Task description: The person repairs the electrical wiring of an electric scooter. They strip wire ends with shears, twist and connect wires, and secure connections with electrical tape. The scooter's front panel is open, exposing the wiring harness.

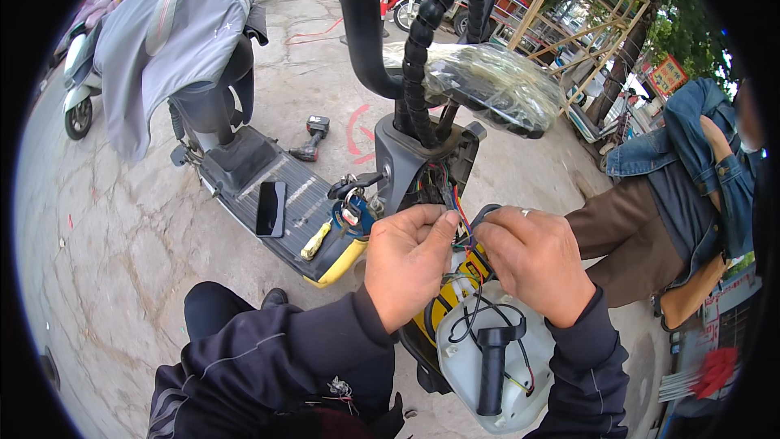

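My left hand is closed in a pinch at the end of some thin coloured wires. Close beside it, my right hand, with a ring on one finger, pinches the same bundle; the exact spot between the fingertips is partly hidden. The wires come out of the opened black front column of an electric scooter. Below my hands, a black throttle grip with a looping black cable lies on a white plastic panel. A yellow and black part shows under the wires.
On a second scooter's footboard lie a phone, a yellow-handled tool and blue tape. A cordless power tool rests on the pavement. Plastic wraps the display. A person in a denim jacket is at the right.
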Motion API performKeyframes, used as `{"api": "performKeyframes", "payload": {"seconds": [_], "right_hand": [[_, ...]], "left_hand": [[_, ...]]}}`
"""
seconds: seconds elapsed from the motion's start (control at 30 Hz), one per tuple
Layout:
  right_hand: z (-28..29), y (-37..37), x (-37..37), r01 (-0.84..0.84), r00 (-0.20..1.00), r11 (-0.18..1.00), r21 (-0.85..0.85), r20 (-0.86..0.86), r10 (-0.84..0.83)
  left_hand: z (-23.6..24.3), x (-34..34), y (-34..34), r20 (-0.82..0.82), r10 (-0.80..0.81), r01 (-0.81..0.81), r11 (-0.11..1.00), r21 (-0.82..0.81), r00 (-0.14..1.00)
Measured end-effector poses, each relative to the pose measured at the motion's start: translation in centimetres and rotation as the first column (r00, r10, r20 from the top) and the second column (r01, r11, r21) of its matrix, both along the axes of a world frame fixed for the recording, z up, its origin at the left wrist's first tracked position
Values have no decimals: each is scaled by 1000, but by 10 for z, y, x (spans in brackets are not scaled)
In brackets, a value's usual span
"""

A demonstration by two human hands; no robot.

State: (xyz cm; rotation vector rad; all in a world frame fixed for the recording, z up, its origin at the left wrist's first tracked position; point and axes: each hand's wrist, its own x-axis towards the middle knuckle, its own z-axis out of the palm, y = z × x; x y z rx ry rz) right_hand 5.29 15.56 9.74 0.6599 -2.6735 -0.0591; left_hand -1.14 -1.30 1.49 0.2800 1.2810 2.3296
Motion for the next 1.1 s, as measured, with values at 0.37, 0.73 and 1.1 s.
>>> {"api": "performKeyframes", "payload": {"seconds": [0.37, 0.73, 1.1], "right_hand": [[-20, -16, -14, -46, 984, 971, -236, -177, 4], [-31, -25, -12, 78, 993, 834, -546, -27, -111], [-40, -7, -12, 3, 1000, 885, -466, 9, 2]], "left_hand": [[1, -1, 1, 6, 11, -11, 999, -39, 1000], [-30, -6, 12, -324, 107, -134, 989, -60, 940], [-30, -8, 25, -289, 162, -225, 954, -200, 943]]}}
